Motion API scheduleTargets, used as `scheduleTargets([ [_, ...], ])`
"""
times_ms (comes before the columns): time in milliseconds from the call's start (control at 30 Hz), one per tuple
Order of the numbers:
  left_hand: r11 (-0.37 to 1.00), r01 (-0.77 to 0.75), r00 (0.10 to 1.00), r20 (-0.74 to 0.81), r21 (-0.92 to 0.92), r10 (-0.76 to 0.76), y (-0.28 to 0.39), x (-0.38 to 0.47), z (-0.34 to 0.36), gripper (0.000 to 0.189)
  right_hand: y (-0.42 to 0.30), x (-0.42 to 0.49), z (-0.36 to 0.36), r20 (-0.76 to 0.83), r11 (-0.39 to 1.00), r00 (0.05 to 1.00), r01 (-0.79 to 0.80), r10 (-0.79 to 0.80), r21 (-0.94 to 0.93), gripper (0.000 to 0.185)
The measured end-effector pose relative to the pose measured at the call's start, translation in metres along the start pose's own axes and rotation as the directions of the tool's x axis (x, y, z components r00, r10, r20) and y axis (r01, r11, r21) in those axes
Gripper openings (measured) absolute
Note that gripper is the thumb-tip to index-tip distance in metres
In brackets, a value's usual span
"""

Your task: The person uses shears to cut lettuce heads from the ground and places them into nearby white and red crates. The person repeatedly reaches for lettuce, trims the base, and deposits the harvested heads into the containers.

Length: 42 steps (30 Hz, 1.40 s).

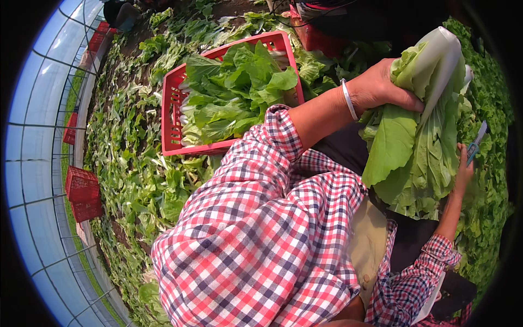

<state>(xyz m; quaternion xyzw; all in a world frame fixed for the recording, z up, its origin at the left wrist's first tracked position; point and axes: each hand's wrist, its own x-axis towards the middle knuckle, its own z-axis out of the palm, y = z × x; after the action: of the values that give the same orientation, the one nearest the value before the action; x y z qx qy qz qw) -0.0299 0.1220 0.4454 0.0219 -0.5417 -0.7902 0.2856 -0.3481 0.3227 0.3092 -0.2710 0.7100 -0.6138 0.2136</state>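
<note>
My left hand (386, 88) grips a large head of leafy greens (429, 118) near its base. The pale white stem end points up and the broad green leaves hang below. Farther right, my right hand (463, 173) holds a cutting tool with a teal handle (472, 152), its metal blade pointing up and away from the greens. Whether it is a knife or scissors is not clear. Left of my forearm is a red plastic crate (168, 118) holding several similar greens (229, 98). My left sleeve covers part of its near corner.
Growing greens (488, 196) fill the right side. Cut leaves (135, 163) litter the soil on the left. Another red crate (312, 36) stands at the top under dark items. Red crates (83, 184) line the greenhouse wall (34, 143). A dark, unclear shape is at top left.
</note>
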Motion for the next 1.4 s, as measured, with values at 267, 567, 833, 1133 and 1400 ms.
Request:
scheduleTargets([
  [267, 0.977, -0.212, 0.739, -0.656, -0.007, 0.155, 0.125, -0.109, -0.097, 0.02, 0.019, 0.014, -0.008, -0.039, 0.995, 0.995, -0.097, 0.097, 0.0, 0.039],
  [567, 0.829, -0.52, 0.237, -0.898, 0.205, 0.37, 0.098, -0.312, -0.376, 0.033, 0.042, 0.008, -0.036, -0.078, 0.962, 0.985, -0.167, 0.153, -0.218, 0.04],
  [833, 0.952, -0.178, -0.301, -0.935, 0.25, 0.189, 0.015, -0.384, -0.419, 0.06, 0.064, 0.01, -0.057, -0.1, 0.934, 0.97, -0.241, 0.222, -0.263, 0.037],
  [1133, 0.056, 0.989, -0.108, -0.418, -0.135, 0.902, 0.08, -0.368, -0.34, 0.084, 0.057, 0.001, -0.042, 0.005, 0.968, 0.985, -0.17, 0.173, -0.184, 0.037],
  [1400, 0.13, 0.989, -0.044, -0.7, 0.07, 0.713, 0.028, -0.39, -0.379, 0.083, 0.07, 0.008, -0.06, -0.002, 0.917, 0.968, -0.238, 0.25, -0.321, 0.037],
])
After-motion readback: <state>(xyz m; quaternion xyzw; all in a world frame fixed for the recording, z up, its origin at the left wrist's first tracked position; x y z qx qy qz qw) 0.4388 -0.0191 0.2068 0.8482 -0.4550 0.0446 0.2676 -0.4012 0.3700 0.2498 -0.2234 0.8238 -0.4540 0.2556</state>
